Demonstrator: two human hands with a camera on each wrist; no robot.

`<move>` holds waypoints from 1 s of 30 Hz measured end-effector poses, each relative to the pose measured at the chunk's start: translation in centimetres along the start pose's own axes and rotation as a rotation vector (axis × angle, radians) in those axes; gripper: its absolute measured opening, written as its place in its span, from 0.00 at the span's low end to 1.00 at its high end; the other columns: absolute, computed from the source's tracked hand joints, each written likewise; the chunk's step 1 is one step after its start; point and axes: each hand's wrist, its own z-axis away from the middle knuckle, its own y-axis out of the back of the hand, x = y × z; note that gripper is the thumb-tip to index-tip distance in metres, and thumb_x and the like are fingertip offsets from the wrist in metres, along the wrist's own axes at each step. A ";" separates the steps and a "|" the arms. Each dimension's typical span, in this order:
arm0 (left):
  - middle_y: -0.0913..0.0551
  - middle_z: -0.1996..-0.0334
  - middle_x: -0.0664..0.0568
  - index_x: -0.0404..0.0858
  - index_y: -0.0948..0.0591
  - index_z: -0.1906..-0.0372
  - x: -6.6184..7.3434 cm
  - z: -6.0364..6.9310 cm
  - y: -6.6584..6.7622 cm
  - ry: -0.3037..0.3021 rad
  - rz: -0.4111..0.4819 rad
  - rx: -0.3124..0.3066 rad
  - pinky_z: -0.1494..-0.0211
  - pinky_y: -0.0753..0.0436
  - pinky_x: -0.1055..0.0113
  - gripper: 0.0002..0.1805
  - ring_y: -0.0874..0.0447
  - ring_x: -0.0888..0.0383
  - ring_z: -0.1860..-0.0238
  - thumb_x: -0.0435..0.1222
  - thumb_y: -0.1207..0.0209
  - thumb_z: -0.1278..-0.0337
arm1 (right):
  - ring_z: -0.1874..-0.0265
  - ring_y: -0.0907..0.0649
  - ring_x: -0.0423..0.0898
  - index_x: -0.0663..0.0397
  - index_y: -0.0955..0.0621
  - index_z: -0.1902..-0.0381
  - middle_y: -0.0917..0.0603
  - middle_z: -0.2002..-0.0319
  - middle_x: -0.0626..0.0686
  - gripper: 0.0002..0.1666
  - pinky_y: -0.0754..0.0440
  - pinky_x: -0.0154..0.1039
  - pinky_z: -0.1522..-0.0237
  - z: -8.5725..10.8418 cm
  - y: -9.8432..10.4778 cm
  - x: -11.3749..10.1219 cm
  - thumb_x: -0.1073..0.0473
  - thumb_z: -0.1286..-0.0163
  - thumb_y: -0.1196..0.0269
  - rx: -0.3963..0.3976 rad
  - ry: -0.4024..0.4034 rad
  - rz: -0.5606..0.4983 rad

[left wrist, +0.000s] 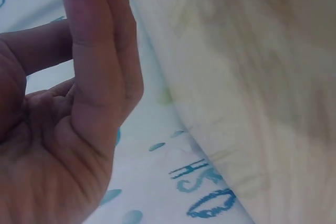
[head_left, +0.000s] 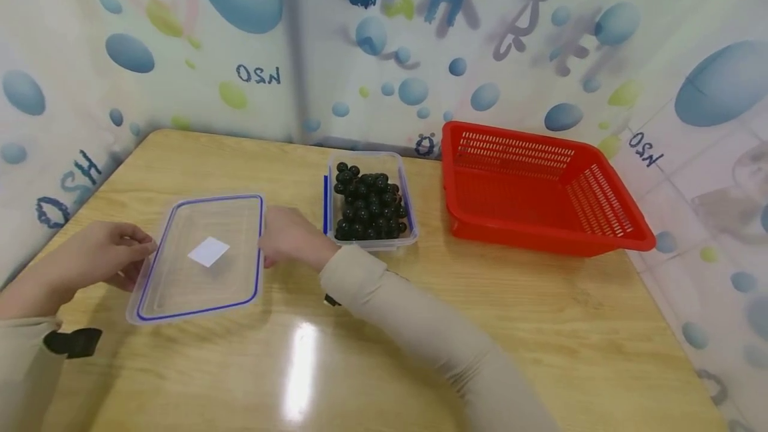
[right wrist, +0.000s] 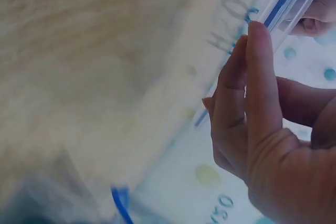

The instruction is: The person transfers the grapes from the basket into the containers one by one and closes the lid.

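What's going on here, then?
A person is holding a clear lid with a blue seal over the left part of the wooden table, the left hand on one edge and the right hand at the opposite edge. Near the middle stands an uncovered clear container holding what look like dark grapes. To the right of that sits a red plastic basket, which neither hand is touching.

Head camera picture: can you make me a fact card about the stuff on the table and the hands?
Left hand: pinches lid's left edge
Right hand: at lid's right edge
Lid: clear, blue line, white label
Box: clear, uncovered
Inside box: dark round fruit, probably grapes
Basket: red, right of box
Table: wooden
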 end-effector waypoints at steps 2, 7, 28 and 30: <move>0.18 0.71 0.47 0.14 0.32 0.47 0.7 -0.2 0.1 -0.026 0.018 0.053 0.70 0.14 0.58 0.23 0.18 0.53 0.71 0.36 0.55 0.24 | 0.81 0.15 0.40 0.57 0.24 0.74 0.17 0.78 0.49 0.11 0.25 0.28 0.84 0.5 1.1 0.3 0.68 0.29 0.43 0.016 0.006 -0.067; 0.17 0.66 0.45 0.17 0.31 0.42 3.1 -0.9 0.1 -0.100 0.154 0.107 0.67 0.13 0.58 0.25 0.17 0.56 0.69 0.40 0.52 0.24 | 0.79 0.14 0.41 0.69 0.22 0.54 0.16 0.65 0.57 0.10 0.19 0.30 0.77 2.4 4.0 2.1 0.68 0.28 0.46 0.063 0.045 -0.239; 0.18 0.65 0.39 0.22 0.23 0.47 19.6 -9.5 -7.5 -0.184 0.501 -0.015 0.61 0.13 0.59 0.16 0.15 0.53 0.69 0.32 0.44 0.30 | 0.60 0.15 0.53 0.58 0.19 0.42 0.16 0.56 0.55 0.19 0.14 0.39 0.60 6.9 15.6 16.8 0.59 0.29 0.38 0.242 -0.118 -0.463; 0.18 0.65 0.38 0.22 0.23 0.47 19.7 -9.8 -8.0 -0.175 0.509 -0.029 0.61 0.13 0.59 0.16 0.15 0.52 0.68 0.32 0.44 0.29 | 0.60 0.16 0.53 0.58 0.18 0.44 0.16 0.56 0.56 0.18 0.14 0.40 0.59 6.6 15.5 17.4 0.60 0.29 0.38 0.241 -0.138 -0.458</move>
